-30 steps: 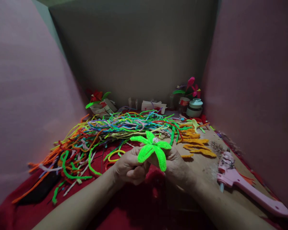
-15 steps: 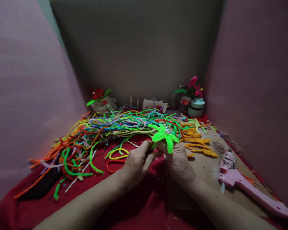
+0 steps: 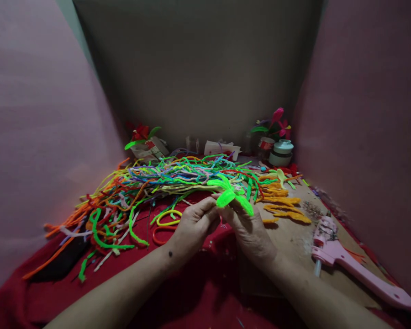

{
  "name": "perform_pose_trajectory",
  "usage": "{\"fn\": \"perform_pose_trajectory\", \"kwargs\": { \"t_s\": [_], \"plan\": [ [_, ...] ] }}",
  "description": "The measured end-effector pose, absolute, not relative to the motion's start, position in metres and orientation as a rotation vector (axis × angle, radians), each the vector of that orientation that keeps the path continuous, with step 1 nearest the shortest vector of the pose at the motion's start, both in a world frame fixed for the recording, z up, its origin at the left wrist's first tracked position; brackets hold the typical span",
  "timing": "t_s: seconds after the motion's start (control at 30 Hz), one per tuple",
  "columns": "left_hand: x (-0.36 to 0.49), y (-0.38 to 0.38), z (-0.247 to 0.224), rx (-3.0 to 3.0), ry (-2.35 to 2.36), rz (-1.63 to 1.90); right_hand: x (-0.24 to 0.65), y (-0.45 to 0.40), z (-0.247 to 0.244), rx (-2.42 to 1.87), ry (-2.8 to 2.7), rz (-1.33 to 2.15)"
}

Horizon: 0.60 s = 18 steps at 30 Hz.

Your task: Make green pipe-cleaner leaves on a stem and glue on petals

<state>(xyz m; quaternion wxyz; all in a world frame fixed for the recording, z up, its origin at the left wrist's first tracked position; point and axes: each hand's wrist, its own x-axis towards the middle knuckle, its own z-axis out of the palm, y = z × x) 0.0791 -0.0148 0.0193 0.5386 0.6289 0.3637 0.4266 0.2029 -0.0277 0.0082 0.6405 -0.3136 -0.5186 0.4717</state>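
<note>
A bright green pipe-cleaner flower (image 3: 226, 198) with several looped petals is held up between my two hands, above the red cloth. My left hand (image 3: 197, 224) pinches at its petals and base from the left, thumb and forefinger together. My right hand (image 3: 251, 230) is closed round its underside, and the flower hides those fingertips. Just left of my left hand lie scissors with a yellow and a red handle loop (image 3: 167, 218); their blades do not show. Behind the flower spreads a big heap of coloured pipe cleaners (image 3: 178, 176).
A pink glue gun (image 3: 342, 260) lies on a cardboard sheet (image 3: 291, 256) at the right, near shaped orange pipe-cleaner pieces (image 3: 284, 208). A lidded jar (image 3: 281, 153) and pink flowers (image 3: 279, 121) stand behind. A black flat object (image 3: 60, 262) sits at the left.
The green flower has turned and tilted, so its petals appear from another side. My left forefinger and thumb have come up closer to the petals; my right hand has shifted slightly.
</note>
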Motion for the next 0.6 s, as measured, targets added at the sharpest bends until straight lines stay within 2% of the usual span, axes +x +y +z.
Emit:
{"fn": "perform_pose_trajectory", "kwargs": {
  "t_s": [0.17, 0.6],
  "plan": [
    [0.075, -0.013, 0.022, 1.233, 0.805, 0.902, 0.206, -0.025, 0.004, -0.723, -1.230, 1.054],
    [0.065, -0.004, 0.015, 0.901, 0.456, 0.595, 0.210, -0.017, -0.005, -0.477, -1.050, 1.440]
  ]
}}
